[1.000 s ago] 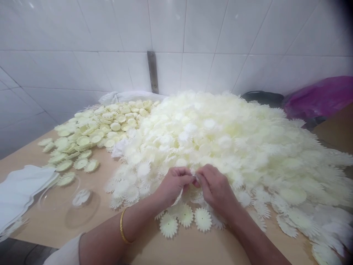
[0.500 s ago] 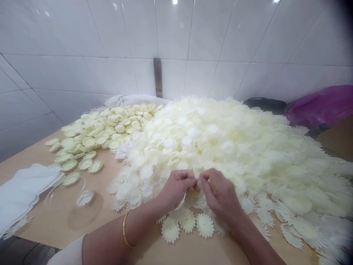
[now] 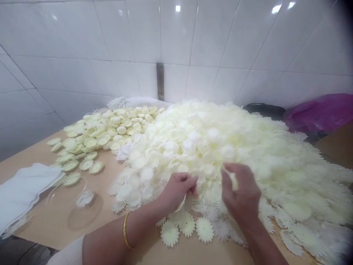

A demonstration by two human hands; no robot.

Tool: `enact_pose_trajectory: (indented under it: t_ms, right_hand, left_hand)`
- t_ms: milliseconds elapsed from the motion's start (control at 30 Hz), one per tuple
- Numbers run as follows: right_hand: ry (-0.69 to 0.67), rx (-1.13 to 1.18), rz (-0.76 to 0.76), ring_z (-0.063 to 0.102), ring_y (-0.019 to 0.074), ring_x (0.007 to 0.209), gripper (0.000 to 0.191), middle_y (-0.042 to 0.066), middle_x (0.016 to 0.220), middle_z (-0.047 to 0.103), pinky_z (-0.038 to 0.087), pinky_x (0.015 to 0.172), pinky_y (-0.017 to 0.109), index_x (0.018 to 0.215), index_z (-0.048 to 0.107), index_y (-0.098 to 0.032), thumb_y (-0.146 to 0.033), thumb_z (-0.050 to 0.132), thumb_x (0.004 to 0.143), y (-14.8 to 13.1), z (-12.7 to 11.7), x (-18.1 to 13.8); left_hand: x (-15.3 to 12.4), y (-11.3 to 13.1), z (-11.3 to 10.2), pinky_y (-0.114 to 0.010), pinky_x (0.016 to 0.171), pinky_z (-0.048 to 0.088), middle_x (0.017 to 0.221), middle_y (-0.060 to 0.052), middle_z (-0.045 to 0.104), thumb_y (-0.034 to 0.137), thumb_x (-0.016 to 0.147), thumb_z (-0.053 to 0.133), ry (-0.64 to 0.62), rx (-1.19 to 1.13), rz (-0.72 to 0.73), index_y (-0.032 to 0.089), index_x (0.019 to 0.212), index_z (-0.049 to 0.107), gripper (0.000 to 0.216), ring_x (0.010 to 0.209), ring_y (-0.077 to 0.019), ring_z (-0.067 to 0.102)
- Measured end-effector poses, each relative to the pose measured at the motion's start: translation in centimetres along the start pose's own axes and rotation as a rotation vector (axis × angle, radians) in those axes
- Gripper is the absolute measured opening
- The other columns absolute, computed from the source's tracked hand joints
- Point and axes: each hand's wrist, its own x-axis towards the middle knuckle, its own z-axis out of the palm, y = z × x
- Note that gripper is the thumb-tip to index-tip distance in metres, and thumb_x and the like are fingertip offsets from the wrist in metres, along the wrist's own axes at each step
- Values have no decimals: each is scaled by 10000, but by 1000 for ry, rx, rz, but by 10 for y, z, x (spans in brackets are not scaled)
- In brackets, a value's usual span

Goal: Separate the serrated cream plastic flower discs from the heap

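A big heap of cream-white plastic flower discs (image 3: pixel 220 147) covers most of the brown table (image 3: pixel 52 224). My left hand (image 3: pixel 178 191), with a gold bangle on the wrist, is closed at the heap's near edge, pinching a thin stack of flower discs (image 3: pixel 182 201). My right hand (image 3: pixel 241 197) is raised over the heap to the right, thumb and fingers curled toward each other; it is blurred, and I cannot make out anything in it. Three loose flower discs (image 3: pixel 187 230) lie flat on the table in front of my wrists.
A flatter spread of pale yellow-green discs (image 3: pixel 102 134) lies at the back left. A clear plastic lid or dish (image 3: pixel 82 206) and white cloth (image 3: pixel 22 191) sit at the left. A purple bag (image 3: pixel 322 112) and dark object (image 3: pixel 264 108) are at the back right by the tiled wall.
My hands were pinched together over one spot at the heap's edge. My right hand has now pulled away to the right and up; the left stays put, still pinching.
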Motion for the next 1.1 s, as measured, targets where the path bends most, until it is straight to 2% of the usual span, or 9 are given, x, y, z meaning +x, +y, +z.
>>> enact_pose_trajectory:
  t_ms: [100,200,400,500,567,700,867,967,1100]
  right_hand:
    - [-174,95,-91,493,196,769,134,70,802,535,419,661,346,892,521,-179,-96,458,807,-13,9,-6]
    - [-207,117,-65,483,194,754,122,64,781,534,401,656,346,860,523,-178,-93,452,809,-15,13,-10]
    - [-164,164,-22,497,188,740,104,55,774,541,399,654,335,844,533,-186,-118,463,807,-11,14,-10]
    - [-195,280,-39,499,189,749,97,59,792,530,408,648,334,876,521,-185,-141,469,808,-20,13,-12]
    - [-262,399,-45,496,190,754,69,60,796,516,414,639,331,869,503,-184,-170,466,812,-28,12,-13]
    - [-390,533,-7,490,177,740,23,46,775,498,412,632,311,810,460,-186,-205,471,814,-40,14,-16]
    - [-340,488,57,475,156,674,111,21,696,480,379,577,271,724,435,-189,-131,391,809,-42,16,-14]
    - [-282,466,118,473,152,661,113,20,688,488,370,570,264,727,460,-185,-152,400,817,-39,11,-11]
    - [-249,437,167,474,148,650,129,21,675,502,367,579,261,721,495,-177,-186,419,825,-33,5,-9]
  left_hand:
    - [-2,3,-3,-214,398,201,462,-20,552,438,720,558,-76,48,33,138,505,510,372,356,-43,319]
    - [-4,16,-11,-208,392,216,496,-16,564,429,733,555,-118,65,108,137,535,521,354,350,-38,321]
    - [0,33,-28,-190,366,197,557,-3,580,436,758,529,80,-96,209,135,670,552,315,325,-14,298]
    - [3,31,-20,-190,344,160,535,4,560,452,758,514,105,-199,161,134,693,546,326,308,-17,273]
    - [4,29,-9,-193,345,151,492,14,527,430,757,518,118,-212,147,136,660,525,310,313,-25,275]
    - [9,25,8,-192,401,242,506,20,506,413,779,496,185,-79,312,139,628,516,313,385,-37,324]
    - [14,19,12,-205,487,319,553,16,499,453,795,453,204,45,438,144,639,544,357,469,-60,374]
    - [7,18,10,-216,538,346,583,11,492,477,782,464,161,76,437,142,654,560,371,532,-77,421]
    - [-8,16,5,-216,540,345,570,25,456,421,746,551,-24,110,401,139,658,549,295,530,-70,406]
